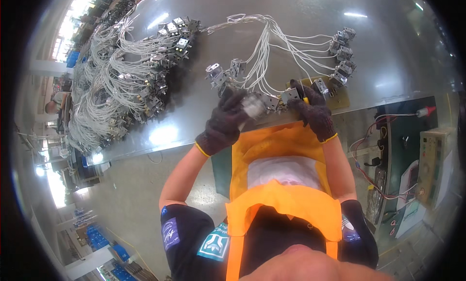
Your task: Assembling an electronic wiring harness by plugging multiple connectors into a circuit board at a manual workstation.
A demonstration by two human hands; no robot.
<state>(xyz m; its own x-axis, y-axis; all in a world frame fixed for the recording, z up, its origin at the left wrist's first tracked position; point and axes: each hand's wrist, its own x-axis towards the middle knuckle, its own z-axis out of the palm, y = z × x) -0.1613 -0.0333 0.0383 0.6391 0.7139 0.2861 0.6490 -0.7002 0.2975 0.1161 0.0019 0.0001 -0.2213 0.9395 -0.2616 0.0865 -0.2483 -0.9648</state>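
Observation:
My left hand [222,124], in a dark glove with a yellow cuff, is closed round a small silvery metal part [253,106], smeared by motion. To its right, my right hand [318,117], gloved the same way, has finger and thumb closed about a boxy metal wired part [290,95]. A small yellow piece [306,100] shows against the right fingers; its kind I cannot make out. Beneath and beyond that hand lies a yellowish plate [341,99] bearing another metal part [320,86]. White wires [264,45] run from the bundle to the metal parts around both hands.
A large heap of wired metal parts [116,82] covers the left of the grey metal table [204,9]. More wired parts [343,53] stand in a row at the right. Beyond the table's right edge are a control box [432,154] and red and white cables [361,147].

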